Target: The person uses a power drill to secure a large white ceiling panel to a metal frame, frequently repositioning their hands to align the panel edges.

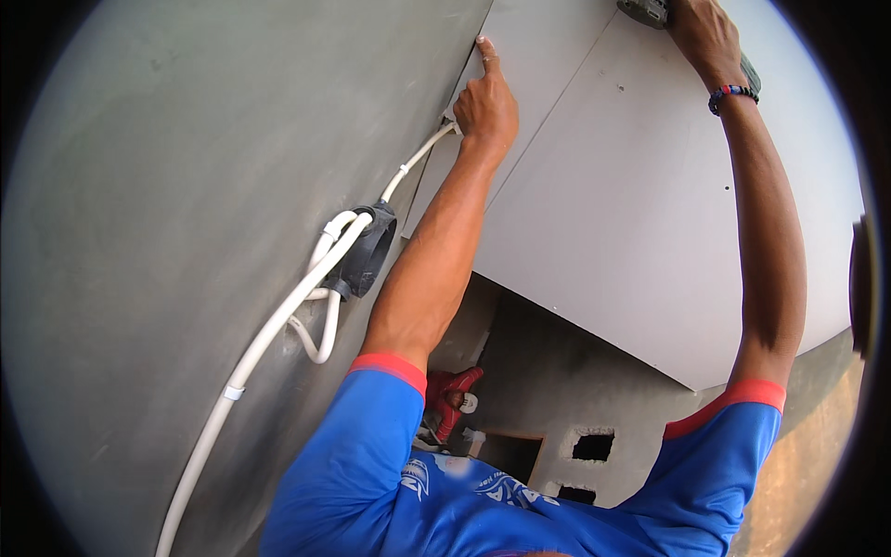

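Observation:
My left hand (487, 104) is raised against the pale grey panel (640, 195), close to the edge where it meets the grey wall. Its index finger is stretched out, its tip at that edge; the other fingers curl in, and I see nothing held in them. At the top right, my right hand (707, 39) is closed around a dark green power tool (647, 11) that looks like a cordless drill, partly cut off by the upper rim. Beside my left wrist ends a thin white conduit (419, 156) that runs along the wall.
A black junction box (369, 252) with thick white conduits (269, 336) is fixed to the grey wall (176, 204) at left. Below, a person in red (453, 397) wearing a pale cap is near a framed opening (510, 457). Square holes (592, 446) pierce the far wall.

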Motion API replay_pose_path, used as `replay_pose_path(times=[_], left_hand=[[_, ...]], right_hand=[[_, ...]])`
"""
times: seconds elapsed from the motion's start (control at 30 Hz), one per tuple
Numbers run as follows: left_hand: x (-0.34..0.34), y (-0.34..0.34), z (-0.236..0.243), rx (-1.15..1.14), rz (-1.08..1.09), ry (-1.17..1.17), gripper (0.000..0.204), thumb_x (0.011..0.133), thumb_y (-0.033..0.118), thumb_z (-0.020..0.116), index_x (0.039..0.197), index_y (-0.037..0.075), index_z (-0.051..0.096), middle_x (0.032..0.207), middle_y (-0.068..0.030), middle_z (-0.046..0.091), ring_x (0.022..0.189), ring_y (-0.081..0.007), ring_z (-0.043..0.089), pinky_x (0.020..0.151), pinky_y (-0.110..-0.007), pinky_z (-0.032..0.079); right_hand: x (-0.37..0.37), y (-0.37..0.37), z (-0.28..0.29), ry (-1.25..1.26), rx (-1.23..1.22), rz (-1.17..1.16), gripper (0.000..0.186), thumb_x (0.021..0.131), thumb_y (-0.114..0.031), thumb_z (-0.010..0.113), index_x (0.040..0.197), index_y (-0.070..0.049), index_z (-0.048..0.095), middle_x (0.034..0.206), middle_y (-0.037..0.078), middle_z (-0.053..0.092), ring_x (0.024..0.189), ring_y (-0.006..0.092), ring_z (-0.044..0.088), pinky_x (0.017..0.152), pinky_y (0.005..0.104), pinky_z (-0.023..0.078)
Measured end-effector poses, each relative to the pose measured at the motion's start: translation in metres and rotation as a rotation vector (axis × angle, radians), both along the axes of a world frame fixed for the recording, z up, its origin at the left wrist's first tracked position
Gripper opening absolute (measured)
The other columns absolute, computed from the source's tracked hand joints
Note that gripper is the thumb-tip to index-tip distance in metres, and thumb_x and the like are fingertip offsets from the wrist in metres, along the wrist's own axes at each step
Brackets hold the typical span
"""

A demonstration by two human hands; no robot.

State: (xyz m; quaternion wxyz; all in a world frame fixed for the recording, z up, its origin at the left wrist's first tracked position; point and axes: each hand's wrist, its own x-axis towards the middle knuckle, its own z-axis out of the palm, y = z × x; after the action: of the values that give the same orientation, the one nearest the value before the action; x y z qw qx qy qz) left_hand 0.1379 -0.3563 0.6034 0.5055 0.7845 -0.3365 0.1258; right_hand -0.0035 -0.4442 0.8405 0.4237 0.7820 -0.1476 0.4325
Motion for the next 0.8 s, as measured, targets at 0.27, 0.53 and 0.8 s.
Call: replay_pose_path(times=[0.27,0.53,0.8], left_hand=[[-0.010,0.013,0.024,0.039,-0.041,0.036,0.076,0.089,-0.002,0.047,0.154,0.006,0.007,0.082,-0.0204,0.067,0.077,-0.0318,0.069,0.070,-0.043,0.056],[-0.008,0.008,0.081,0.006,-0.018,-0.075,0.076,0.089,0.001,0.046,0.154,0.006,0.009,0.084,-0.0193,0.068,0.081,-0.0321,0.069,0.074,-0.044,0.056],[-0.007,-0.007,0.036,-0.252,0.053,0.024,0.051,0.097,0.012,0.044,0.146,0.007,0.033,0.081,-0.0145,0.066,0.071,-0.0252,0.066,0.061,-0.041,0.053]], right_hand=[[0.003,-0.011,-0.003,0.025,0.065,-0.027,0.090,0.084,-0.005,0.068,0.153,-0.027,0.016,0.106,0.025,0.060,0.088,0.0397,0.066,0.072,0.0451,0.060],[0.004,-0.033,0.003,-0.040,-0.161,0.014,0.085,0.089,-0.003,0.060,0.153,-0.036,0.016,0.096,0.017,0.062,0.081,0.0312,0.068,0.065,0.0415,0.060],[0.000,0.005,0.002,0.033,0.058,-0.034,0.080,0.088,-0.005,0.059,0.154,-0.024,0.018,0.106,0.025,0.060,0.081,0.0372,0.066,0.067,0.0452,0.058]])
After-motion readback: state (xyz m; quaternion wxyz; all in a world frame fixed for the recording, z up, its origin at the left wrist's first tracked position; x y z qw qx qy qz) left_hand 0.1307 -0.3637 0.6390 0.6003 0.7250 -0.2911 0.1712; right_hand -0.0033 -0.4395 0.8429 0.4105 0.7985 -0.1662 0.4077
